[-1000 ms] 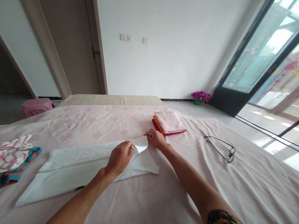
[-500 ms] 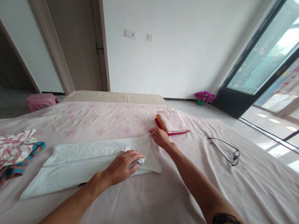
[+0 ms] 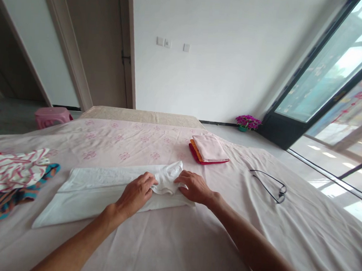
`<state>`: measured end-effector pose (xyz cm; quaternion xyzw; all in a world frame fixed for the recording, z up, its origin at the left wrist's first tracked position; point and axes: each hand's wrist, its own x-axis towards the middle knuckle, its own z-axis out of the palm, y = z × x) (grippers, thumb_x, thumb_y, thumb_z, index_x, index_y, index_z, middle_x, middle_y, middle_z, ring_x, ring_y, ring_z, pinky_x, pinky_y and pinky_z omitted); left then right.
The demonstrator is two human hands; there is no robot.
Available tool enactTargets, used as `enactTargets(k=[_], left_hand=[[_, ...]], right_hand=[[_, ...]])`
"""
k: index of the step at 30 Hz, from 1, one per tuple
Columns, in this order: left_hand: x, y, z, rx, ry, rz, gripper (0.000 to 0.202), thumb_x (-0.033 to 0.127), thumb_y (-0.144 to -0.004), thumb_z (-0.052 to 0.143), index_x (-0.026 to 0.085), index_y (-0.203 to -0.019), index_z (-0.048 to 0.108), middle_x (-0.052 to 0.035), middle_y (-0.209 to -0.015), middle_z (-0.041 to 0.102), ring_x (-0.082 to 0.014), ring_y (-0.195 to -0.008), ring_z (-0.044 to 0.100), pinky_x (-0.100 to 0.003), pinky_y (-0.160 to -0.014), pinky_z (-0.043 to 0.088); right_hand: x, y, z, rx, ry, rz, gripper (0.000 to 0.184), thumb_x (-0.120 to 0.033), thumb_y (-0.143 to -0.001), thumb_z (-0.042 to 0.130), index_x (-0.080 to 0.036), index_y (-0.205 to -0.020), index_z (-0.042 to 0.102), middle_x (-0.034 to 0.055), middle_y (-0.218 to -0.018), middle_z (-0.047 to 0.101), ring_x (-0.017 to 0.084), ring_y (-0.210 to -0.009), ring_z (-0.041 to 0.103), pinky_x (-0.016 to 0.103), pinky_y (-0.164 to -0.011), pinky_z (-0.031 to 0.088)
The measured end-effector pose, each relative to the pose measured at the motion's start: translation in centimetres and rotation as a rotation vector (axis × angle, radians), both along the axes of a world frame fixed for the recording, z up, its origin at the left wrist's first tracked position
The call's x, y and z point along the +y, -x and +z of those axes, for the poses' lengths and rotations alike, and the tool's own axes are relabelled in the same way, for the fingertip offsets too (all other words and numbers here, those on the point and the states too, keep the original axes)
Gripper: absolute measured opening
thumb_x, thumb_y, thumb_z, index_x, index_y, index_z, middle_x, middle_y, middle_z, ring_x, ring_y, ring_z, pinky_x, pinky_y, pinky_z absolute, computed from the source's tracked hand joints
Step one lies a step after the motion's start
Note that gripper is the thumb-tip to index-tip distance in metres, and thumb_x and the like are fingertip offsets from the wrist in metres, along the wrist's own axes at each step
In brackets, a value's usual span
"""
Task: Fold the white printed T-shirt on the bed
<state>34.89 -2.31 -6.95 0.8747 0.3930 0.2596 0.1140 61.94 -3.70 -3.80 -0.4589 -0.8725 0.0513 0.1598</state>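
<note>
A white T-shirt [image 3: 93, 191], folded into a long strip, lies on the pink flowered bedsheet [image 3: 167, 242]. Its right end is turned inward and bunched between my hands. With fingers curled, my left hand [image 3: 138, 192] grips the cloth at the left side of this bunched part. My right hand [image 3: 196, 186] pinches the folded end from the right, thumb and fingers closed on it. Part of the fabric under both hands is hidden.
A folded stack of pink, orange and red cloths [image 3: 209, 149] sits beyond my right hand. Eyeglasses [image 3: 280, 192] lie at the right. Striped clothes [image 3: 14, 173] are heaped at the left. A pink stool [image 3: 53, 116] and potted purple flowers [image 3: 247, 121] stand on the floor.
My right hand has come left and nearer, bringing the T-shirt's right end over onto the strip. My left hand has shifted slightly left and now grips the bunched cloth.
</note>
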Motion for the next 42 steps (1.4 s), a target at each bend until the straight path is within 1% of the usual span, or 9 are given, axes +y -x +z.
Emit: enactTargets(k=[6,13,18,21,25,29,36,39,42], left_hand=[[0.6,-0.4,-0.4,-0.026,-0.043,-0.040,0.030,0.002,-0.085,0.047,0.022,-0.102,0.062,-0.0045,-0.115,0.064,-0.0175,-0.106,0.064,-0.031,-0.094,0.051],[0.6,-0.5,-0.9,-0.096,-0.008,-0.034,0.031,0.001,-0.083,0.046,0.022,-0.100,0.061,-0.0054,-0.112,0.066,-0.0188,-0.109,0.062,-0.034,-0.097,0.049],[0.7,-0.5,-1.0,-0.104,0.016,-0.017,0.031,0.000,-0.080,0.045,0.022,-0.098,0.059,-0.0050,-0.108,0.065,-0.0192,-0.106,0.062,-0.034,-0.095,0.049],[0.7,-0.5,-1.0,-0.099,0.028,-0.004,0.033,-0.001,-0.078,0.044,0.022,-0.097,0.059,-0.0041,-0.104,0.065,-0.0189,-0.103,0.062,-0.033,-0.092,0.049],[0.6,-0.5,-1.0,-0.101,0.036,0.001,0.032,-0.001,-0.077,0.043,0.022,-0.094,0.058,-0.0038,-0.102,0.064,-0.0186,-0.101,0.061,-0.032,-0.091,0.048],[0.5,-0.4,-1.1,-0.104,0.016,-0.004,0.031,0.000,-0.077,0.045,0.023,-0.094,0.058,-0.0032,-0.101,0.064,-0.0183,-0.100,0.061,-0.031,-0.090,0.048],[0.1,-0.2,-0.9,-0.068,-0.046,-0.030,0.026,0.004,-0.075,0.053,0.023,-0.093,0.058,-0.0032,-0.101,0.064,-0.0192,-0.099,0.060,-0.032,-0.090,0.048],[0.1,-0.2,-0.9,-0.053,-0.056,-0.016,0.025,0.005,-0.076,0.054,0.023,-0.093,0.058,-0.0033,-0.100,0.064,-0.0195,-0.098,0.060,-0.033,-0.090,0.048],[0.1,-0.3,-0.8,-0.037,-0.055,0.008,0.023,0.006,-0.077,0.053,0.022,-0.092,0.058,-0.0034,-0.098,0.064,-0.0196,-0.096,0.061,-0.034,-0.088,0.048]], right_hand=[[0.4,0.1,-0.8,0.135,-0.002,-0.033,0.025,-0.012,-0.089,0.054,-0.023,-0.104,0.070,0.0041,-0.101,0.070,0.017,-0.090,0.065,0.025,-0.080,0.047],[0.6,0.5,-1.9,0.382,0.055,-0.016,0.039,-0.001,-0.079,0.046,-0.019,-0.109,0.065,0.0051,-0.101,0.068,0.017,-0.092,0.063,0.027,-0.083,0.049],[0.4,0.8,-2.0,0.236,-0.028,0.099,0.069,0.004,-0.066,0.048,-0.021,-0.129,0.057,0.0100,-0.118,0.059,0.022,-0.110,0.056,0.035,-0.094,0.048],[0.5,0.9,-1.8,0.127,-0.102,0.041,0.065,-0.001,-0.070,0.054,-0.020,-0.131,0.056,0.0108,-0.117,0.059,0.024,-0.108,0.054,0.037,-0.092,0.046],[0.3,0.8,-1.3,-0.051,-0.155,-0.011,0.046,-0.008,-0.079,0.057,-0.023,-0.122,0.065,0.0069,-0.095,0.065,0.022,-0.090,0.054,0.035,-0.083,0.042],[-0.2,0.1,-1.0,-0.021,-0.195,0.023,0.034,-0.009,-0.085,0.054,-0.025,-0.111,0.069,0.0063,-0.101,0.068,0.022,-0.094,0.053,0.035,-0.084,0.039],[-1.7,-0.5,-1.7,0.177,-0.150,0.085,0.044,-0.006,-0.073,0.053,-0.021,-0.113,0.062,0.0073,-0.108,0.065,0.022,-0.095,0.055,0.035,-0.086,0.044],[-2.4,-0.3,-1.7,0.138,-0.149,0.062,0.051,-0.006,-0.067,0.054,-0.021,-0.116,0.060,0.0079,-0.110,0.062,0.023,-0.097,0.054,0.036,-0.087,0.044],[-2.7,-0.1,-1.4,0.034,-0.163,0.006,0.045,-0.007,-0.073,0.055,-0.022,-0.115,0.060,0.0079,-0.109,0.061,0.023,-0.097,0.054,0.036,-0.086,0.044]])
